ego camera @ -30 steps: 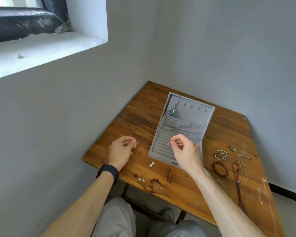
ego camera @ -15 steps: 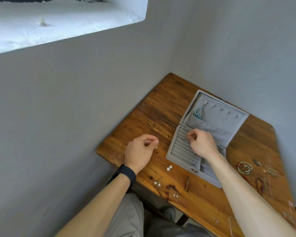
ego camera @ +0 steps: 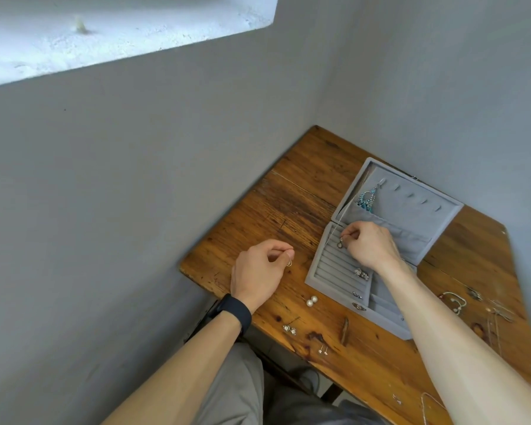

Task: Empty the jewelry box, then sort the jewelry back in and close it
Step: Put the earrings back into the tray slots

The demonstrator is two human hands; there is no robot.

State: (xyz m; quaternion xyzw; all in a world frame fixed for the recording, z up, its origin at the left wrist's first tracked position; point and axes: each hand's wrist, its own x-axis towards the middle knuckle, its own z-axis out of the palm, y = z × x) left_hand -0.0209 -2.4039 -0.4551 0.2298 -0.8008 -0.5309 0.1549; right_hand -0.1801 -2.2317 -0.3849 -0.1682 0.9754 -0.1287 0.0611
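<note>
A grey velvet jewelry box [ego camera: 383, 315] lies open on the wooden table [ego camera: 292, 207], its lid tilted back with a turquoise necklace [ego camera: 367, 199] hanging inside. My right hand [ego camera: 370, 245] pinches a small earring [ego camera: 340, 242] over the far slots of the ring rows. My left hand [ego camera: 262, 271], left of the box, pinches a small gold ring [ego camera: 289, 263] above the table. Two rings [ego camera: 361, 273] sit in the nearer slots.
Pearl studs [ego camera: 311, 301], flower studs [ego camera: 289, 329] and tiny studs [ego camera: 323, 351] lie along the near table edge. A bracelet [ego camera: 454, 300] and thin chains [ego camera: 497, 317] lie right of the box. Grey walls close in behind and left.
My right hand reached from above the box's front down to the far ring slots with its earring. The camera swung left; my left hand kept pinching its ring.
</note>
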